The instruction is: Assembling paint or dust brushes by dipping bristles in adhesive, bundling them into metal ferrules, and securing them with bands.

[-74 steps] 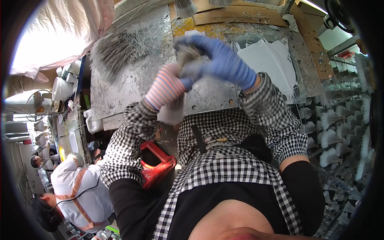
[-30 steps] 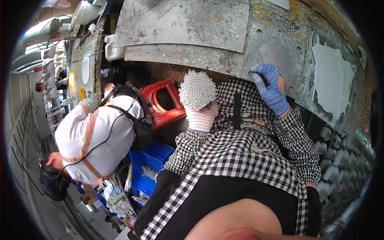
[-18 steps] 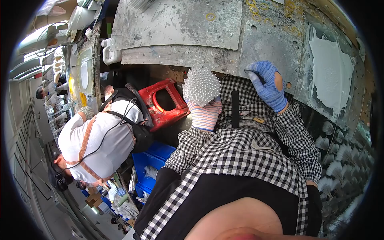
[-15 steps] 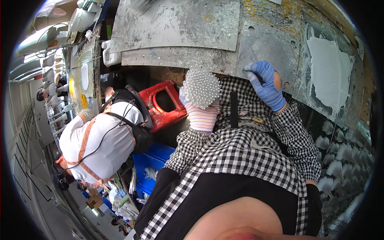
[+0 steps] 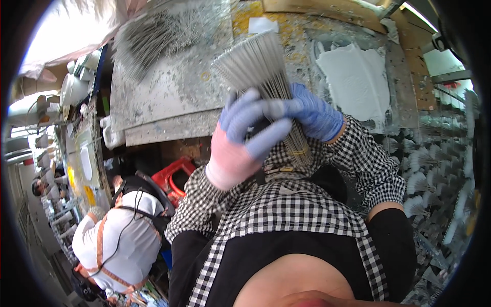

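A fan-shaped bundle of thin grey rods with pale tips stands tilted over my lap, its wide end up toward the table. Near its narrow lower end runs a yellow band. My right hand, in a blue glove, is wrapped round the bundle from the right side. In front of the rods is my left hand, in a pink and blue glove with greyish fingertips. Its fingers and thumb are stretched out and apart, reaching across the bundle to the right hand. Part of the rods is hidden behind it.
The stained worktable carries a pile of loose grey rods, a white pad and a spread white paste. A red stool and a co-worker in white are to the left. Several finished bundles stand at right.
The rod bundle, seen tip-on in my left hand before, is now raised and tilted. My right hand has left the table edge and gripped it; my left has let go and spread its fingers.
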The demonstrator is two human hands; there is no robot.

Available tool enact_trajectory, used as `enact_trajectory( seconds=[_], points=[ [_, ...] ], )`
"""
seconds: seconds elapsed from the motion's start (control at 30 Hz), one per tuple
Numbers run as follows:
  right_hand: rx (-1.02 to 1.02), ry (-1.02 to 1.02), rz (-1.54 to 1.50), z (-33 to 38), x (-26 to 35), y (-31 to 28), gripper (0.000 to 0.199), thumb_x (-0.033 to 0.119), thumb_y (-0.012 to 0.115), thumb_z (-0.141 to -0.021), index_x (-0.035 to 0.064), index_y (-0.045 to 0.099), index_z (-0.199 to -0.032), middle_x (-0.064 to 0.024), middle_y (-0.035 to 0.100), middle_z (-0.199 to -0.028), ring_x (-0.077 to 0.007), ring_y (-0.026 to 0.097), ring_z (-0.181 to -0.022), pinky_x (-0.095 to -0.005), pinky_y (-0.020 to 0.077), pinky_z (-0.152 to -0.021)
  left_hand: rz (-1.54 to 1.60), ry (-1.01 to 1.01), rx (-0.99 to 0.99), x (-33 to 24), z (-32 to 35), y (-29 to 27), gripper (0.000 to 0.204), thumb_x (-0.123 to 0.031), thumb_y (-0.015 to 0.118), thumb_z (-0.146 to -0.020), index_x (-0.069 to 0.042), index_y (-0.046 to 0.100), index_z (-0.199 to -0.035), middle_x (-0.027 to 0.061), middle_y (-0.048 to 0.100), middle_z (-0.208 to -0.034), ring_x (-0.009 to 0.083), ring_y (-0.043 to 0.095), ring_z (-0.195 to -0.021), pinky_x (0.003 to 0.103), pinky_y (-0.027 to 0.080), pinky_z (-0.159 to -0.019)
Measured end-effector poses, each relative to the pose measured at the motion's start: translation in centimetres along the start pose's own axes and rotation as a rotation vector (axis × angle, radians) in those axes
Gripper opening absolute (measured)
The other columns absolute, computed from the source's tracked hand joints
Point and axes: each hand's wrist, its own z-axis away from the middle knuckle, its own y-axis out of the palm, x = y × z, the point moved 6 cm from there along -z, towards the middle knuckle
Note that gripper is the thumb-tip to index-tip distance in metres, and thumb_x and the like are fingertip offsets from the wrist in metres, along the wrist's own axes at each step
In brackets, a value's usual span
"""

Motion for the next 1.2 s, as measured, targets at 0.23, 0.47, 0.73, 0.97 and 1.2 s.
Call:
enact_trajectory(
  seconds=[0.23, 0.47, 0.73, 0.97, 1.2],
  points=[
    [-0.297, -0.524, 1.055, -1.0, -10.9, -8.4, 0.055, 0.04, 0.053, -0.101, 0.0147, 0.046, -0.15, -0.0086, 0.048, -0.151, -0.0241, 0.045, -0.14, -0.0502, 0.0316, -0.119, 0.306, -0.327, -0.316, 2.9, 4.7, 2.3, 0.053, 0.002, 0.076, -0.067, -0.001, 0.062, -0.118, 0.0167, 0.06, -0.119, 0.0333, 0.061, -0.109, 0.044, 0.049, -0.098],
    [-0.522, -0.847, 0.748, -0.3, -9.9, -5.2, 0.058, 0.041, 0.054, -0.1, 0.0164, 0.042, -0.152, -0.0074, 0.045, -0.154, -0.0257, 0.039, -0.144, -0.0476, 0.027, -0.122, 1.05, -0.731, 0.005, 4.6, 3.1, 8.1, 0.086, -0.011, 0.085, -0.076, -0.001, 0.039, -0.148, 0.0141, 0.05, -0.145, 0.0312, 0.048, -0.136, 0.046, 0.04, -0.114],
    [-0.574, -0.618, 0.934, 0.1, -12.4, -9.3, 0.064, 0.045, 0.054, -0.099, 0.0177, 0.036, -0.155, -0.0067, 0.041, -0.156, -0.0272, 0.037, -0.145, -0.0489, 0.025, -0.123, 1.208, -0.614, 0.157, 5.2, -0.9, 12.3, 0.064, -0.015, 0.084, -0.08, -0.003, 0.053, -0.136, 0.0068, 0.066, -0.131, 0.0185, 0.063, -0.119, 0.035, 0.051, -0.105],
    [-0.538, -0.264, 1.63, 0.7, -14.3, -11.2, 0.068, 0.048, 0.053, -0.099, 0.0183, 0.032, -0.156, -0.0062, 0.039, -0.158, -0.0274, 0.035, -0.146, -0.0484, 0.0235, -0.124, 1.14, -0.631, 0.209, 5.2, -1.6, 11.8, 0.069, -0.023, 0.087, -0.076, -0.008, 0.056, -0.136, 0.0038, 0.065, -0.134, 0.0194, 0.06, -0.124, 0.034, 0.044, -0.111],
    [-0.5, -0.211, 1.666, -0.3, -15.2, -11.5, 0.071, 0.055, 0.049, -0.099, 0.0193, 0.03, -0.157, -0.0053, 0.034, -0.16, -0.0261, 0.03, -0.149, -0.0478, 0.0204, -0.125, 0.94, -0.583, 0.287, 5.7, -1.6, 11.9, 0.065, -0.044, 0.083, -0.078, -0.015, 0.063, -0.133, 0.0029, 0.064, -0.135, 0.0238, 0.056, -0.129, 0.038, 0.041, -0.114]
  ],
)
